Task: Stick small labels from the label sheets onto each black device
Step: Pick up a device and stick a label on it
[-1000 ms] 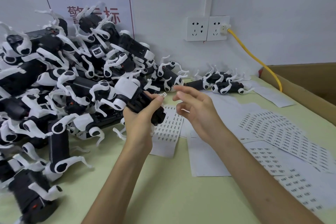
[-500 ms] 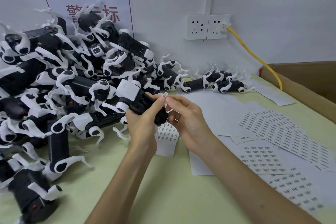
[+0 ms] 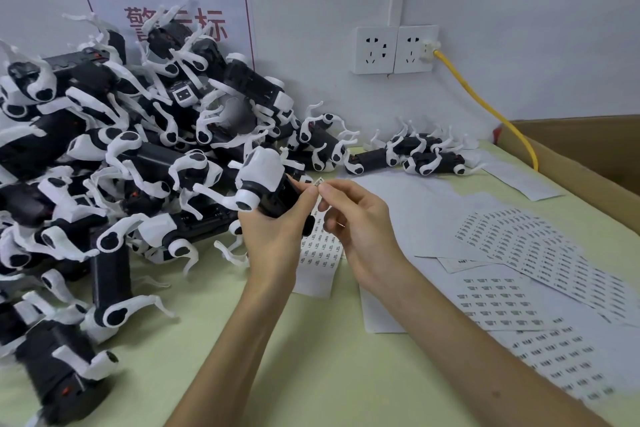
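A person's left hand [image 3: 277, 236] grips a black device [image 3: 275, 192] with white limbs, fingers curled round its body, lifting it above a pale green table [image 3: 311, 374] in front of a large pile of similar devices [image 3: 104, 166]. The right hand [image 3: 356, 222] pinches a small label [image 3: 319, 181] between thumb and forefinger, just beside the held device's upper edge. One label sheet [image 3: 318, 253] lies under the hands; more label sheets [image 3: 519, 253] spread to the right. A yellow cable [image 3: 485, 107] runs from a wall socket [image 3: 415, 48] towards a cardboard box [image 3: 588, 163]
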`<state>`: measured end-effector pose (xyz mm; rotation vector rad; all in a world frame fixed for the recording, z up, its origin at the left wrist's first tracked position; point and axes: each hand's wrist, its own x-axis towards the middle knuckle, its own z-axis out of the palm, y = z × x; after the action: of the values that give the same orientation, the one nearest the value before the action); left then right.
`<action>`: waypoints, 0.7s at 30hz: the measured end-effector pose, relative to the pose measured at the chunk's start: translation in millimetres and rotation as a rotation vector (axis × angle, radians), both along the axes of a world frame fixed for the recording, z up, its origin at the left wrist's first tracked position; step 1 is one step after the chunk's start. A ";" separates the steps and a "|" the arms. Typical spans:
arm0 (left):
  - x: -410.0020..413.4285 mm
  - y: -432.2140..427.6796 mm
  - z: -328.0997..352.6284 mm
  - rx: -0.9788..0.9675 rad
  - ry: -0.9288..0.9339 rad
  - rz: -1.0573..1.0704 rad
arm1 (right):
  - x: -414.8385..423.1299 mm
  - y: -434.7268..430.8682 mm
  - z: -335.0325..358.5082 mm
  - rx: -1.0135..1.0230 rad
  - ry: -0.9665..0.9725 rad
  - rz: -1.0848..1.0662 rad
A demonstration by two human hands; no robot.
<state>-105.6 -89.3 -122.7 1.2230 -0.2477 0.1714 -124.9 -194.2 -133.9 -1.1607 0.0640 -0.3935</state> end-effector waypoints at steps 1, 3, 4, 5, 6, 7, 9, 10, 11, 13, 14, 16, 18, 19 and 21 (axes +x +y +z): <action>0.4 -0.1 -1.1 0.017 -0.008 0.002 | -0.1 0.2 0.2 -0.020 -0.001 -0.010; 0.8 0.0 -2.7 0.028 -0.017 -0.001 | -0.5 0.9 1.0 -0.086 -0.005 -0.036; 0.5 0.1 -2.0 0.023 -0.015 -0.004 | -0.8 1.5 2.1 -0.115 -0.012 -0.052; 0.9 0.1 -2.4 0.014 -0.019 -0.006 | -1.1 2.3 3.3 -0.126 -0.021 -0.068; 0.2 -0.6 -2.4 0.003 -0.024 -0.009 | -1.1 2.8 4.6 -0.106 -0.025 -0.083; -0.8 -1.8 -3.4 -0.013 -0.034 -0.024 | -1.2 3.1 6.0 -0.053 -0.019 -0.093; -6.9 -5.5 -4.6 -0.040 -0.057 -0.109 | -1.0 2.7 8.0 0.080 0.013 -0.089; -10.2 -8.2 -6.4 -0.053 -0.049 -0.165 | -0.9 2.1 8.3 0.128 0.032 -0.080; -11.7 -10.5 -8.8 -0.073 -0.021 -0.221 | -0.9 1.4 8.5 0.167 0.053 -0.073; -13.5 -12.9 -8.1 -0.154 0.075 -0.270 | -0.5 -1.8 10.9 0.253 0.089 -0.070; -12.7 -12.3 -6.1 -0.201 0.133 -0.272 | -0.1 -4.5 13.3 0.305 0.095 -0.070; -7.8 -7.0 -1.5 -0.294 0.238 -0.279 | 0.2 -12.3 18.9 0.391 0.071 -0.070; -1.3 0.4 1.8 -0.402 0.297 -0.304 | -1.2 -19.3 23.9 0.406 0.041 -0.055; 1.5 3.6 3.0 -0.453 0.318 -0.315 | -2.3 -21.1 25.4 0.404 0.032 -0.035; 5.6 8.0 3.3 -0.503 0.344 -0.333 | -5.6 -20.7 25.9 0.416 0.024 0.035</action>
<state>-99.9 -81.3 -119.3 0.6814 -0.0951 -0.2542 -130.5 -214.9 -108.0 -0.7545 0.1395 -0.3169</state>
